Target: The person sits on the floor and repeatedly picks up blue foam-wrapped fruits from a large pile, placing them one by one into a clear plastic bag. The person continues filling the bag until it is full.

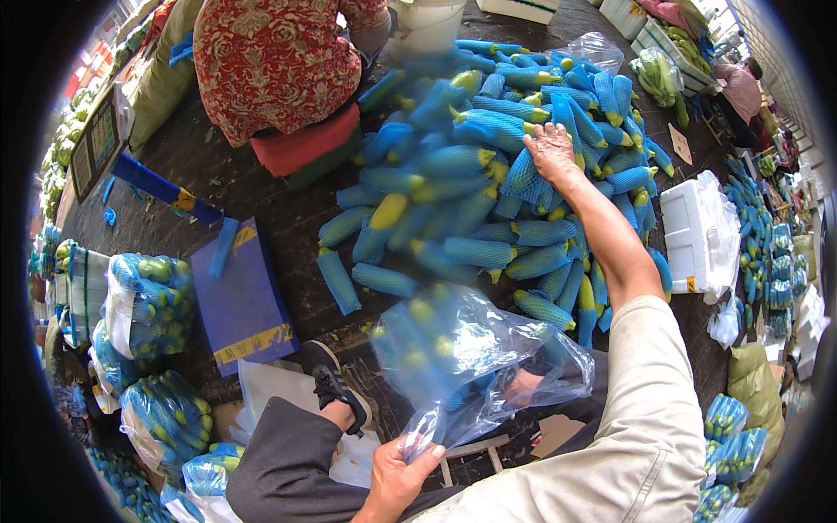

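Note:
A large pile of green zucchini in blue foam net sleeves (480, 252) lies on the dark floor. At the upper right of the pile, my right hand (552, 149) rests with spread fingers on sleeved zucchini; whether it grips one I cannot tell. My left hand (404, 472), low in the view, pinches the gathered edge of a clear plastic bag (484, 333). Some sleeved zucchini show through the bag's film, which lies between my knees and the pile. A smudge on the lens blurs the middle of the pile.
A person in a red patterned shirt (274, 65) sits at the upper left, beside a white bucket (428, 26). Filled bags of zucchini (153, 301) and a blue box (245, 301) stand left. On the right is a white foam box (690, 235). My shoe (330, 382) is near the bag.

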The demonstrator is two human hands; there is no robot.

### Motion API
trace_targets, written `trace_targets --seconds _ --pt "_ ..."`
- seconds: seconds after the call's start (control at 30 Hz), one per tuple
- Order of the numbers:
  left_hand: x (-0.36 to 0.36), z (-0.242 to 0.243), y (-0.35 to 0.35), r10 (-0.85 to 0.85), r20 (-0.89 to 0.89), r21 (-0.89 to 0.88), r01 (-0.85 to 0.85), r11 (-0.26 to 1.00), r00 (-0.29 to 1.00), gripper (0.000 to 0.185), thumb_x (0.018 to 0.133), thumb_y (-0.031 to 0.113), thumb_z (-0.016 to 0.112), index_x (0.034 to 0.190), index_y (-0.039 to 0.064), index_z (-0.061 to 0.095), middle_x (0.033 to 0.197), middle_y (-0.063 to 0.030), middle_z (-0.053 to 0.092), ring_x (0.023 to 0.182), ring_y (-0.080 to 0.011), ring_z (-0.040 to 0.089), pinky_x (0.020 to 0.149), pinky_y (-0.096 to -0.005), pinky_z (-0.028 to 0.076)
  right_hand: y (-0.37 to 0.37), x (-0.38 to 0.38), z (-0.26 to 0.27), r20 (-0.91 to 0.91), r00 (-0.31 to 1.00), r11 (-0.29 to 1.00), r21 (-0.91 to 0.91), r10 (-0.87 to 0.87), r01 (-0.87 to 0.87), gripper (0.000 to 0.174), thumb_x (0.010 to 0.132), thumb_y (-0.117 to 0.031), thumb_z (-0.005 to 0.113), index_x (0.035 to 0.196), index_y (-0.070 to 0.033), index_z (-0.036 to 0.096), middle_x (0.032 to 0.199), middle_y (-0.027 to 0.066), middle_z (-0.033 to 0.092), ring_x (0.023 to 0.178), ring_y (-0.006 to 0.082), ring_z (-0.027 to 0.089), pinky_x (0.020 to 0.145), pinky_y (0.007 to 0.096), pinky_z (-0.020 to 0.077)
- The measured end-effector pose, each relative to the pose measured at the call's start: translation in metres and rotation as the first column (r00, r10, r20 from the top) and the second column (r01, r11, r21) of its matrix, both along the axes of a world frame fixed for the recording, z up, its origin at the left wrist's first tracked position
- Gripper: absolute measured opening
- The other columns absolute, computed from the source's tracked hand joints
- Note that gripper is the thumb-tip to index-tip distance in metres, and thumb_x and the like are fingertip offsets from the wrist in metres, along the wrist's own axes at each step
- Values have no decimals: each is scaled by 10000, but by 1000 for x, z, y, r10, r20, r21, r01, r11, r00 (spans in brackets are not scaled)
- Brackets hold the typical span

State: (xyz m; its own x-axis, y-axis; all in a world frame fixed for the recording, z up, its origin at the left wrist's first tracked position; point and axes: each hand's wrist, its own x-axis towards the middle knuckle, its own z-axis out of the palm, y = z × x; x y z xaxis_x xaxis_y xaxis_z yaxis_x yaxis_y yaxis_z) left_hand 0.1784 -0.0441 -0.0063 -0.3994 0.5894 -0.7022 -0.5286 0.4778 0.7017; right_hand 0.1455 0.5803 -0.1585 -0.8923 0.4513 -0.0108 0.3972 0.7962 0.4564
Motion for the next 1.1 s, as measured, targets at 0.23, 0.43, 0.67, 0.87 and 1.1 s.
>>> trace_targets --seconds 0.23,0.43,0.67,0.87,1.1 --pt "3 7 0 33 63 24 -34 999 998 175 966 180 787 922 20 731 774 71 627 725 -24 514 644 -238 427 -34 52 10 117 966 965 -104 -229 241 526 724 -293 895 1172 -98 698 1273 166 596 1165 349 609 918 505 537" --pt "7 25 3 84 98 97 -94 991 992 88 956 121 784 920 63 729 795 79 624 709 -39 516 636 -244 430 -91 97 -8 469 856 915 -207 -219 347 394 745 -255 852 1070 -66 735 1131 163 669 1077 346 697 902 448 580" --pt "0 20 11 8 64 80 -13 997 998 97 957 127 775 921 47 735 778 78 624 711 -33 518 623 -252 431 -103 -54 -35 -505 794 851 -195 338 -487 237 899 -118 622 1135 -105 632 1101 134 648 1074 329 654 908 465 526" --pt "-1 28 20 116 104 52 -122 991 988 117 962 140 765 906 50 715 776 84 608 708 -39 508 615 -256 426 -110 -130 -83 -166 983 964 -263 -77 31 388 875 -209 678 1234 -84 603 1183 184 657 1147 409 619 950 547 515" --pt "-5 21 7 36 38 -72 -33 997 999 159 966 133 767 1031 -7 733 850 39 676 785 -56 579 715 -255 484 -145 -18 -15 -47 874 341 -930 -484 139 800 720 -442 810 1343 9 592 1150 196 698 1076 316 667 956 412 518"
